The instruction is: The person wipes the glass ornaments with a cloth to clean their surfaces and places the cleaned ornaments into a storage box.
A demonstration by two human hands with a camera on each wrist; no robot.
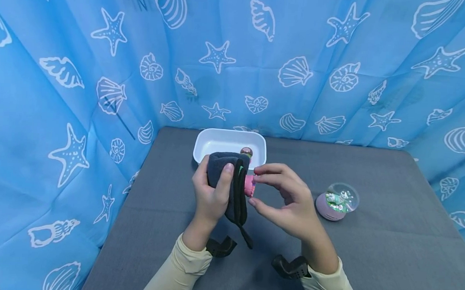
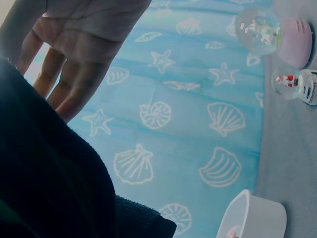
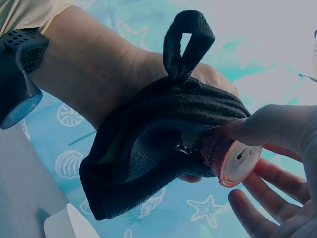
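Note:
My left hand (image 1: 211, 191) grips a folded dark cloth (image 1: 239, 206) with a hanging loop, the thumb lying along its near face. Out of the cloth's right side sticks the pink base (image 1: 249, 186) of a small snow globe; the cloth hides most of its dome. My right hand (image 1: 288, 197) pinches this base between thumb and fingertips. The right wrist view shows the base's round white underside (image 3: 241, 161) turned towards the camera, with the thumb on its rim. Both hands hold the cloth and globe up above the table.
A white tub (image 1: 207, 146) stands at the table's back, with a small brown-domed object (image 1: 246, 151) inside. To the right sits a snow globe with a pale pink base (image 1: 331, 207). The left wrist view also shows a smaller white-based snow globe (image 2: 292, 85). Blue shell-patterned curtains surround the grey table.

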